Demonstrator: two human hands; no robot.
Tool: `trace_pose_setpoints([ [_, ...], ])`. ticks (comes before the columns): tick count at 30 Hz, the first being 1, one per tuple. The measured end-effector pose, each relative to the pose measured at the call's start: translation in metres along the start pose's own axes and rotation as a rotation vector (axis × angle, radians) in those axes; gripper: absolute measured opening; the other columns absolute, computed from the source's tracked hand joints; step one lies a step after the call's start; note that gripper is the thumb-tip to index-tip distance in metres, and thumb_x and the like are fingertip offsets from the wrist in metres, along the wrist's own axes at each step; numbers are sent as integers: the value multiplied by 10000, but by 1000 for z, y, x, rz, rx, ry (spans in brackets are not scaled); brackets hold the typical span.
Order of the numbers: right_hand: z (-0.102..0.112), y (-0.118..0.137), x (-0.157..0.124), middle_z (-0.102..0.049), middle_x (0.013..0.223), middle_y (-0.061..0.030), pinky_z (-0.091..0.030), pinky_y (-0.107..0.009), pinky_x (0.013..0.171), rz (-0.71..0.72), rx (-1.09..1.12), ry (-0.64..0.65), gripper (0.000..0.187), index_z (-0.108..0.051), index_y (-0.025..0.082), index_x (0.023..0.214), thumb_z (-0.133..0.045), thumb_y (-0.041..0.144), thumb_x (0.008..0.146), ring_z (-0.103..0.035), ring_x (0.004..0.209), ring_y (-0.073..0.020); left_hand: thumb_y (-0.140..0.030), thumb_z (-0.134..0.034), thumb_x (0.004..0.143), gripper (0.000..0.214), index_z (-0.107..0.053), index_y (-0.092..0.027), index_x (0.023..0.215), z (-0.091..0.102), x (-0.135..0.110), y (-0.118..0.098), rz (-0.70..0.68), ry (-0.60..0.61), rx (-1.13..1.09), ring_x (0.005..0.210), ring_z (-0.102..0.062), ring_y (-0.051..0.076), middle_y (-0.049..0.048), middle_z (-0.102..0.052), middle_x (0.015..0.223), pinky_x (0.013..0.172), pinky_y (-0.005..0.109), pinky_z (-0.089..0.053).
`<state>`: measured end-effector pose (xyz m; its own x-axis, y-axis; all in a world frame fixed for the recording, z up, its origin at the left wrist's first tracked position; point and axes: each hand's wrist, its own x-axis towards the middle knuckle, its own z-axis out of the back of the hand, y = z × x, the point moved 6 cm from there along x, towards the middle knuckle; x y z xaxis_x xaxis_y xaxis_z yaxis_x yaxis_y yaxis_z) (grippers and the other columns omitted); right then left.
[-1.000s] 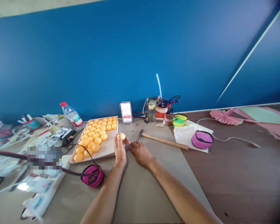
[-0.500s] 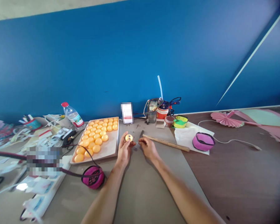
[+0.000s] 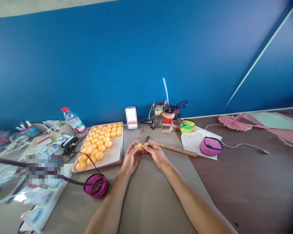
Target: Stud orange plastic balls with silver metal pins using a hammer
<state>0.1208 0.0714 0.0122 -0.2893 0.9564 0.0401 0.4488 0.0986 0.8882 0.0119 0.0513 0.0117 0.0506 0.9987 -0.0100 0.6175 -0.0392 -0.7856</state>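
Held in the fingers of my left hand (image 3: 132, 157) is a small yellowish ping-pong ball (image 3: 140, 147) with dark and pale marks on it. My right hand (image 3: 157, 154) is closed in a pinch at the ball's right side. Whatever is between those fingertips is too small to make out. Just behind the right hand lies a hammer (image 3: 175, 148) with a wooden handle, its dark head pointing left. To the left of my hands, a shallow white tray (image 3: 114, 151) carries several orange ping-pong balls (image 3: 100, 142).
A magenta pouch of small dark bits (image 3: 96, 186) stands left of my left forearm. Another purple pouch (image 3: 211, 147) sits on white paper at right. A bottle (image 3: 74, 122), cables and a power strip (image 3: 47, 198) crowd the left. A glass jar (image 3: 158, 117) stands near the wall.
My hands have come together. The ball has turned and shifted right, and my right fingertips now meet it. The whole view has moved slightly.
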Motion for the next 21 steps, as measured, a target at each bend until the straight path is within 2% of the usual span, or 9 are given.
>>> trace_pose_setpoints([
  [4, -1, -1, 0, -512, 615, 36, -322, -244, 576, -4, -9, -13, 157, -577, 184, 662, -666, 307, 621, -407, 558, -92, -255, -622, 740, 248, -578, -164, 967, -1, 1, 2, -5, 26, 22, 691, -595, 148, 37, -642, 806, 730, 333, -453],
  [21, 5, -11, 3, -512, 631, 35, -324, -250, 593, 6, -25, -42, 152, -571, 190, 679, -652, 309, 632, -409, 568, -98, -258, -628, 740, 254, -590, -171, 976, 1, 1, 3, -28, 25, 53, 746, -595, 152, 38, -648, 842, 749, 323, -447],
])
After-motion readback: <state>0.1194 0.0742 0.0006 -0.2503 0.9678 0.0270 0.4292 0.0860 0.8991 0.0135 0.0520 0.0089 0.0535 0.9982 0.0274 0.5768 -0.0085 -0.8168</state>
